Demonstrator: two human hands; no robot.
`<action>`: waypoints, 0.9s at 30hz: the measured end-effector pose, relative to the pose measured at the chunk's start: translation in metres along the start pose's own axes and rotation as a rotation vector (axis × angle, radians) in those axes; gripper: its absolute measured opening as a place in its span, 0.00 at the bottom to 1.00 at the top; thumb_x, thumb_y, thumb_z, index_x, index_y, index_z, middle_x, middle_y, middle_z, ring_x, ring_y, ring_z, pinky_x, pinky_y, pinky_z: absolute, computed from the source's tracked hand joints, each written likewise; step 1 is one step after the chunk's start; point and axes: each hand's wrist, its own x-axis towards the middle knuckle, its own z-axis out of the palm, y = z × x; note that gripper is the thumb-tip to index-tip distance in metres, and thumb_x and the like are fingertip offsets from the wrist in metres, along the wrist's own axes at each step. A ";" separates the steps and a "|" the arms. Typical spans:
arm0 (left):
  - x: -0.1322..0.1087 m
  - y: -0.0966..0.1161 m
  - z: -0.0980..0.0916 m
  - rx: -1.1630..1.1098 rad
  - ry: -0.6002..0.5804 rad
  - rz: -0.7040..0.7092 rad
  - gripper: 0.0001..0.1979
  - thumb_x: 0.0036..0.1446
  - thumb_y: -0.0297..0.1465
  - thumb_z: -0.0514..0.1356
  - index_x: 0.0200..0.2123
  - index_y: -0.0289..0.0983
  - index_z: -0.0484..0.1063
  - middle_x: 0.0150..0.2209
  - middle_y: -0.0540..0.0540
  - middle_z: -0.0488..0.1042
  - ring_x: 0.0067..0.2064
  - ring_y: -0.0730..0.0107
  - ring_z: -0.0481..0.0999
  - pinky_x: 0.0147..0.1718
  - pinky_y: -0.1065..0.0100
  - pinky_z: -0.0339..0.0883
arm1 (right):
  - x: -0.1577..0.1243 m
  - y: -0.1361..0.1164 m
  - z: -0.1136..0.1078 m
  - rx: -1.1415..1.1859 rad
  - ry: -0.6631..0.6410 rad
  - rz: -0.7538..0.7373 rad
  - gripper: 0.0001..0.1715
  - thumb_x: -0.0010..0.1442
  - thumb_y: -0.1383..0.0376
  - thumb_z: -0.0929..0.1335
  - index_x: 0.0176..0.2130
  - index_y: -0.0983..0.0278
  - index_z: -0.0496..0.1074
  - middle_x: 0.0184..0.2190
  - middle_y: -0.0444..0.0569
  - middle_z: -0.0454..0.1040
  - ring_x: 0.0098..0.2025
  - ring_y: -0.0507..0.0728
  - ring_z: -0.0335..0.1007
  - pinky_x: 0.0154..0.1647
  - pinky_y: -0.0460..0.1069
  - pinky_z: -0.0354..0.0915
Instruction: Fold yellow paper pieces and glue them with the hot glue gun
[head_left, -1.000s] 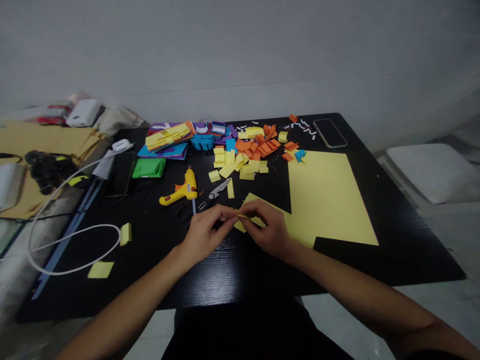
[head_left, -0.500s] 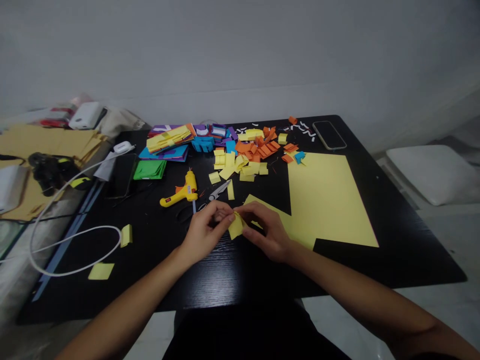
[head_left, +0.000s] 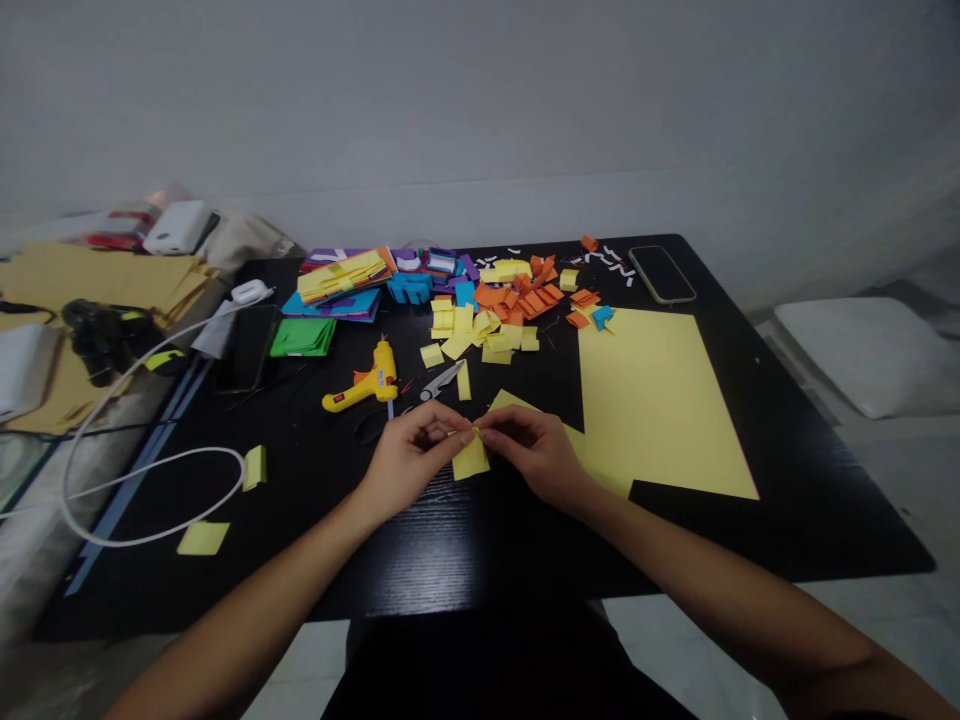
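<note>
My left hand [head_left: 409,455] and my right hand [head_left: 531,450] meet over the black table [head_left: 465,540], both pinching the top edge of a small yellow paper piece [head_left: 471,460] that hangs between the fingertips. A large cut yellow sheet [head_left: 652,400] lies just right of my right hand. Scissors [head_left: 431,388] and a yellow glue gun [head_left: 364,385] lie just beyond my left hand.
Piles of small yellow [head_left: 480,335] and orange [head_left: 529,295] paper pieces sit mid-table, with stacked coloured sheets [head_left: 337,285] and a green piece [head_left: 302,337] to the left. A phone [head_left: 661,273] lies at the back right. A white cable [head_left: 150,470] loops at the left, near loose yellow scraps [head_left: 202,538].
The yellow piece was folded thin between my fingers, then turned; now it hangs flat from both pinches. My hands stayed close together, shifting slightly.
</note>
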 end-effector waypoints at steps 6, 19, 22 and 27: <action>0.002 0.001 -0.001 -0.083 -0.018 -0.064 0.08 0.57 0.33 0.71 0.33 0.36 0.77 0.28 0.49 0.80 0.28 0.73 0.77 0.29 0.71 0.73 | -0.002 0.000 0.002 -0.048 0.013 -0.038 0.05 0.63 0.62 0.74 0.40 0.60 0.81 0.36 0.47 0.84 0.35 0.54 0.80 0.37 0.50 0.77; 0.005 0.001 -0.004 -0.152 -0.060 -0.101 0.08 0.55 0.29 0.71 0.37 0.35 0.77 0.30 0.48 0.79 0.31 0.73 0.79 0.32 0.72 0.74 | -0.004 -0.008 -0.003 -0.296 -0.091 -0.326 0.12 0.58 0.70 0.72 0.44 0.62 0.77 0.37 0.49 0.79 0.35 0.53 0.77 0.38 0.49 0.76; 0.004 0.004 -0.004 -0.109 -0.061 -0.067 0.05 0.58 0.29 0.68 0.38 0.36 0.78 0.31 0.48 0.80 0.32 0.73 0.80 0.32 0.72 0.75 | -0.003 -0.005 -0.002 -0.318 -0.038 -0.332 0.10 0.59 0.71 0.72 0.43 0.62 0.78 0.35 0.49 0.80 0.34 0.53 0.78 0.37 0.48 0.76; 0.003 0.006 -0.005 -0.038 -0.046 -0.010 0.04 0.59 0.29 0.67 0.38 0.36 0.78 0.32 0.47 0.81 0.32 0.72 0.80 0.33 0.71 0.76 | -0.002 -0.003 -0.003 -0.357 -0.005 -0.338 0.10 0.59 0.70 0.73 0.42 0.61 0.78 0.35 0.48 0.81 0.33 0.53 0.78 0.36 0.49 0.77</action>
